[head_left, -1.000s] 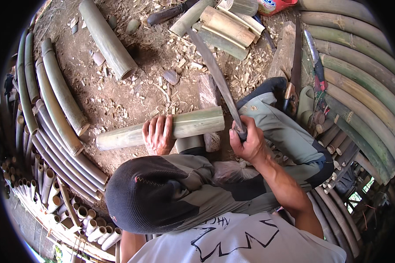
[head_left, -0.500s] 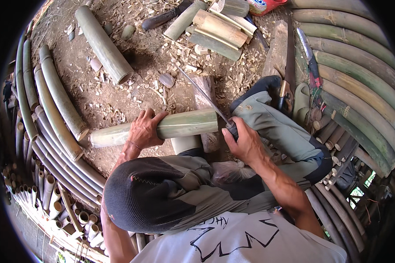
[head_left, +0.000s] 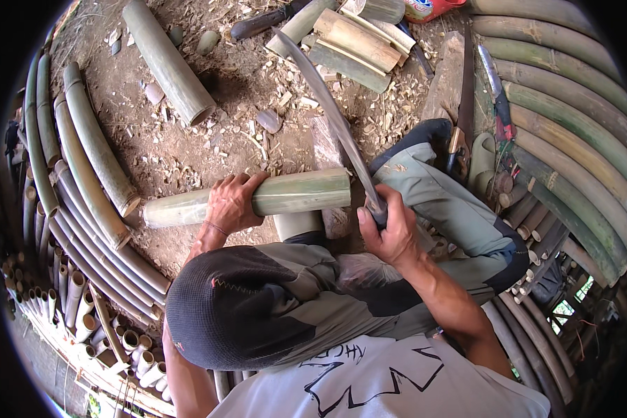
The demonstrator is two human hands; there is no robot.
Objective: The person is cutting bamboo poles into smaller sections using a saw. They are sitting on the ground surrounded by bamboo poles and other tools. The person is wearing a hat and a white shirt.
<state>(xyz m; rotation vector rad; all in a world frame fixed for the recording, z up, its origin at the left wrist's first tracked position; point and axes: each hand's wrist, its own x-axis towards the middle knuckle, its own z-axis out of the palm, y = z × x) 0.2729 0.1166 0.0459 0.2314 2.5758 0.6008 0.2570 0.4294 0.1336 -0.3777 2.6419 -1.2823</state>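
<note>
My left hand (head_left: pixel 234 202) is wrapped over the middle of a green bamboo section (head_left: pixel 303 192), which lies crosswise in front of my knees. Its left end reaches the dirt, and its right end is close to a wooden block (head_left: pixel 325 143) on the ground. In my right hand (head_left: pixel 392 226) is the dark handle of a machete (head_left: pixel 334 111). The long curved blade points away from me, its broad face turned up, passing just beside the bamboo's right end. Whether the blade touches the bamboo I cannot tell.
Another bamboo section (head_left: pixel 167 63) lies on the chip-strewn dirt at the far left. Split bamboo pieces (head_left: pixel 355 42) are piled at the back. A saw (head_left: pixel 461 104) and a sheathed knife (head_left: pixel 494 83) lie at the right, before long bamboo poles (head_left: pixel 571 132). More poles (head_left: pixel 94 139) stand left.
The machete blade has rolled from edge-on to showing its broad face, and its tip has moved farther away. My right hand has turned with it; my left hand keeps its hold.
</note>
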